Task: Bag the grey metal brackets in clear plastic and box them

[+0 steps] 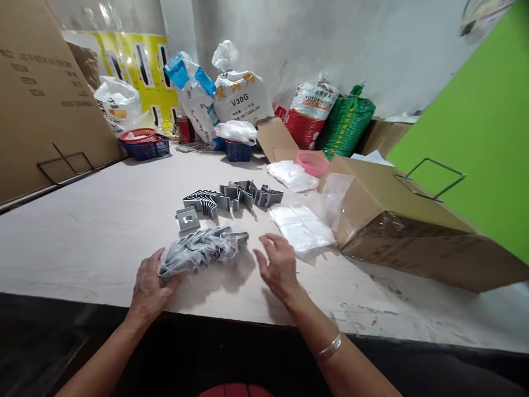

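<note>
My left hand point(151, 284) grips the left end of a clear plastic bag point(198, 251) filled with grey bent metal brackets, tilted just above the table. Some brackets point(237, 236) stick out at the bag's right end. Just right of that end, my right hand point(279, 264) is held with thumb and fingers apart, touching nothing. Behind the bag, a row of nested grey metal brackets point(202, 201) stands on the table, with more brackets point(248, 193) loosely grouped to its right. One single bracket point(187, 219) lies flat at the row's near left.
Stacks of clear plastic bags point(303, 227) lie to the right, beside a large cardboard box point(397, 220) on its side. A pink bowl point(313, 164), a blue basket point(238, 150) and filled sacks point(309, 113) stand at the back. A cardboard panel point(49, 110) rises at left.
</note>
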Motion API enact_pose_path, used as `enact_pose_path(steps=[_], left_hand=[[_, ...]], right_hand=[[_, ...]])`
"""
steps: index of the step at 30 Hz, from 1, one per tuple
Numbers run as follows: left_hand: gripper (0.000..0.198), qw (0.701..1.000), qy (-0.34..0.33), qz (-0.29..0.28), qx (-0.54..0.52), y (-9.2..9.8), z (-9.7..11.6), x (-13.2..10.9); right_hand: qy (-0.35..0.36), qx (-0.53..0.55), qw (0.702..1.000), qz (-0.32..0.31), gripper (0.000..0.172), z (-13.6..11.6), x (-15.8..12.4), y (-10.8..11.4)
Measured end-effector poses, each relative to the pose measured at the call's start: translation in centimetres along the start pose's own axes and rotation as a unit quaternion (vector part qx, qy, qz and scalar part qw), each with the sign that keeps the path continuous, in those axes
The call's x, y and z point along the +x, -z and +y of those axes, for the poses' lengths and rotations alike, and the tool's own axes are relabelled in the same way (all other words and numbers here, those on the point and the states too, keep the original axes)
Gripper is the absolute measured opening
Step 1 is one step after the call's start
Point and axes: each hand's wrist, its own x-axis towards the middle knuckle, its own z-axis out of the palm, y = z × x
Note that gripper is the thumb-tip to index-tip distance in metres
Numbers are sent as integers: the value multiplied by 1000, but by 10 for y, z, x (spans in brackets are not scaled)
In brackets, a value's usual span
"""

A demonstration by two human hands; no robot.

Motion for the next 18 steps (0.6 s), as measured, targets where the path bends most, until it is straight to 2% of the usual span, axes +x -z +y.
enact_pose_path(steps=[2, 4, 7, 9, 10, 12, 13, 14, 15, 16, 17, 18], left_hand=[[83, 1000, 27, -3, 9, 0, 6, 3], [92, 999, 46, -15, -6, 0, 8, 6], [101, 992, 42, -57, -104, 2, 0, 7], [93, 985, -1, -51, -167, 6, -8, 1], [85, 984, -34, -15, -174, 9, -9, -5], [70, 979, -108, 102, -137, 13, -5, -21], [64, 970, -150, 151, -114, 13, 2, -31], [58, 963, -183, 170, -104, 11, 13, -42], [49, 958, -213, 144, -128, 7, 27, -52], [37, 953, -239, 58, -177, 0, 44, -61], [25, 948, -211, -29, -237, -9, 62, -67], [22, 936, -138, -129, -297, -20, 81, -72]], right_hand=[[-75, -85, 993, -25, 24, 32, 3, 1], [-117, -149, 979, -74, 21, 59, 7, 0], [-123, -177, 969, -124, 15, 83, 10, -2], [-120, -172, 969, -129, 13, 90, 9, -3], [-121, -170, 970, -129, 14, 92, 9, -3], [-116, -160, 972, -130, 16, 94, 6, -4], [-105, -143, 977, -121, 16, 94, 5, -4], [-86, -112, 984, -104, 16, 92, 3, -4], [-58, -70, 993, -78, 16, 89, 1, -4], [-24, -18, 998, -47, 16, 84, -2, -4], [13, 37, 999, -17, 17, 78, -6, -2], [46, 87, 995, 6, 17, 69, -10, 1]])
